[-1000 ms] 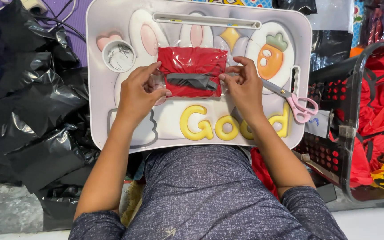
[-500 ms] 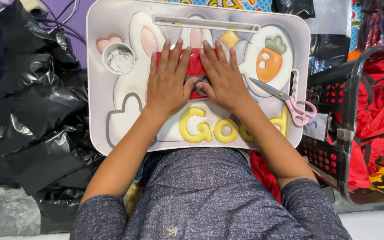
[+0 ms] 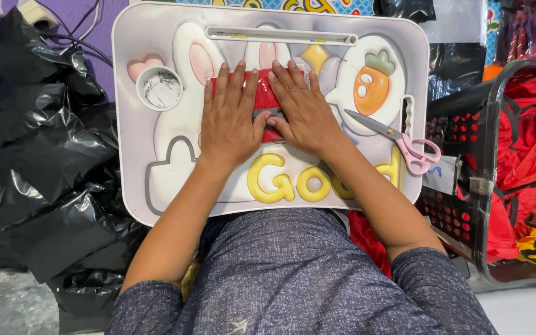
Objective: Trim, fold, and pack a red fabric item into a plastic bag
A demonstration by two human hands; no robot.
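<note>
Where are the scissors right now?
The pink-handled scissors lie on the right side of the lap tray, below the carrot picture, just right of the right hand.

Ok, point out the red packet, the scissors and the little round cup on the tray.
red packet (image 3: 263,93), head view, on the red strip showing between the two hands.
scissors (image 3: 418,152), head view, on the pink handles.
round cup (image 3: 160,88), head view, on its inside.

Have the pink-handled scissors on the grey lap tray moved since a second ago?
No. The pink-handled scissors still lie at the grey lap tray's right edge, blades pointing toward the orange carrot picture, just as before.
</note>
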